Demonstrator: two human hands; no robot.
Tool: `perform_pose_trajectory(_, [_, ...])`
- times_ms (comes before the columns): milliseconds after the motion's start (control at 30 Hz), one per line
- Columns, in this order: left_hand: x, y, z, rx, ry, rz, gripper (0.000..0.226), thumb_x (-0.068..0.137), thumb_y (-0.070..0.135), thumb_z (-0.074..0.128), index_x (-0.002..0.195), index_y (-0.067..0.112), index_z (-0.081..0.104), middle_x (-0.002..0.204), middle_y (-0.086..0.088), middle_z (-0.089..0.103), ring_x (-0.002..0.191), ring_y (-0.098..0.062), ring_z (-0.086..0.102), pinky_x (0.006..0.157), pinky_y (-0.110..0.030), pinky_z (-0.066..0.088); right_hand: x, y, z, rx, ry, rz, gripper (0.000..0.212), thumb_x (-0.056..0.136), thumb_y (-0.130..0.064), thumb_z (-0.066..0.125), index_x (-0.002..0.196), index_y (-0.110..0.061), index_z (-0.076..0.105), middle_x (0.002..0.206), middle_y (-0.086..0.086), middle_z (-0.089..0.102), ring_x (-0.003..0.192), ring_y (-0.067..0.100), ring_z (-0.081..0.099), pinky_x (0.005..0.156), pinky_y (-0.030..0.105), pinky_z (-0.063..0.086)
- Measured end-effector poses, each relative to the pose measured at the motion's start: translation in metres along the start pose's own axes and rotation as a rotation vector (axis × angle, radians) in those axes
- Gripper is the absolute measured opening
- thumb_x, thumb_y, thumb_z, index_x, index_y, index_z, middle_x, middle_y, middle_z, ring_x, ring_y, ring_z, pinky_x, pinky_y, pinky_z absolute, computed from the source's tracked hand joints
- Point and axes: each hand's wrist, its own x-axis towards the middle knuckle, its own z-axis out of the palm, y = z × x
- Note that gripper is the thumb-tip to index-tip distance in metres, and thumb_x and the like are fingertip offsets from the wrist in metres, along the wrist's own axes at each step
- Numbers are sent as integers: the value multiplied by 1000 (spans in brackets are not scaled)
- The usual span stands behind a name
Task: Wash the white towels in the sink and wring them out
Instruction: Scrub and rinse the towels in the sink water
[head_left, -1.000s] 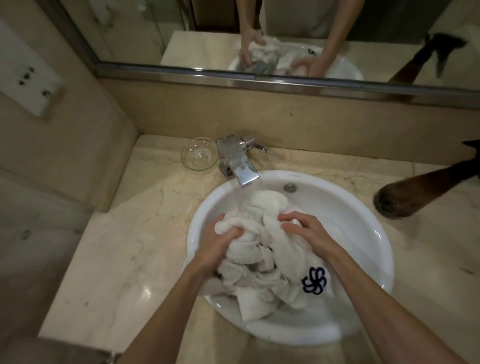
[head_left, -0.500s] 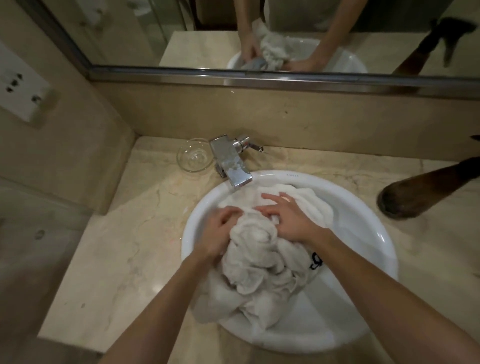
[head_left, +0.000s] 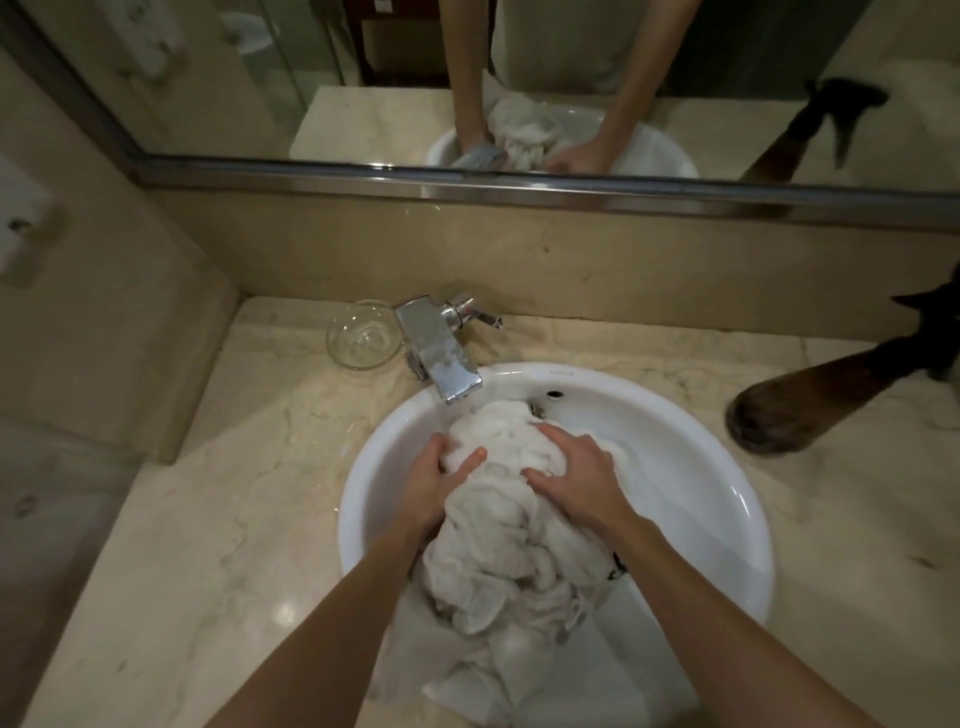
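Note:
A bunched, wet white towel (head_left: 511, 540) fills the left half of the round white sink (head_left: 691, 499), and part of it drapes over the sink's front rim. My left hand (head_left: 439, 480) grips the bundle's left side, thumb over the cloth. My right hand (head_left: 576, 475) lies on the top right of the bundle with its fingers curled into the fabric. Both hands hold the towel's far end just below the chrome faucet (head_left: 441, 358). A dark embroidered mark on the towel shows by my right forearm.
An empty glass bowl (head_left: 363, 340) stands left of the faucet on the marble counter (head_left: 208, 519). A dark brown hair dryer (head_left: 800, 405) lies on the counter at the right. A mirror (head_left: 519, 78) runs along the back wall.
Both hands have pushed the towel bundle back toward the faucet. The navy embroidered mark, in plain view a second ago, is now mostly hidden by my right forearm.

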Motion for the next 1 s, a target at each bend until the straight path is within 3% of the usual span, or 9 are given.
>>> perform_pose_trajectory(133, [5,-4,4,74,40,-9,35,83,61,61,91,28,62,89,10,70,84,-10,65,81,-34,52,1,-4,6,-61,3,-40,97,59,-72,39,148,-36,41,146,-3,50,133,25,41,110,42,23])
perform_pose_trajectory(233, [10,1,7,134,72,-29,38,82,57,55,99,26,68,89,8,72,89,-16,67,83,-34,52,10,3,11,-241,-39,-41,103,60,-76,28,153,-34,29,161,-7,30,135,26,35,105,43,24])
perform_pose_trajectory(333, [21,12,8,265,39,-90,26,92,38,58,100,14,58,85,0,64,92,-30,62,75,-33,42,21,-2,17,-381,-103,12,89,80,-72,46,156,-33,20,166,-3,15,141,28,26,109,45,22])
perform_pose_trajectory(400, [23,17,11,359,29,-59,35,93,36,56,117,12,48,104,-9,59,102,-32,58,79,-35,41,28,-5,17,-404,-99,40,80,89,-61,55,156,-34,20,166,-2,14,142,29,23,110,46,20])
perform_pose_trajectory(533, [18,16,20,531,92,141,79,77,57,33,137,5,41,122,-18,42,114,-34,43,92,-44,44,27,1,20,-255,-50,48,91,70,-71,47,153,-40,24,163,-6,22,140,24,24,108,46,20])
perform_pose_trajectory(667, [24,17,22,478,94,120,83,76,60,33,144,11,34,127,-14,38,119,-33,42,99,-47,42,23,12,21,-27,58,33,75,77,-76,35,146,-47,36,156,-16,34,137,17,27,107,42,16])
perform_pose_trajectory(767, [26,13,22,533,82,159,88,74,61,24,146,11,32,127,-14,37,119,-33,39,100,-46,41,28,12,16,132,111,52,45,95,-59,28,132,-47,51,145,-18,46,134,14,33,101,33,12])
perform_pose_trajectory(900, [27,10,22,556,61,151,88,76,60,23,149,13,26,130,-13,34,121,-33,38,102,-47,41,38,11,9,159,221,24,35,109,-31,31,115,-35,66,125,-17,58,123,11,47,98,38,24])
perform_pose_trajectory(1000, [29,11,20,788,98,400,73,88,54,27,152,18,21,134,-26,43,120,-40,48,101,-46,45,44,14,7,107,231,-27,31,108,-25,34,105,-36,63,115,-16,61,118,10,51,96,40,34])
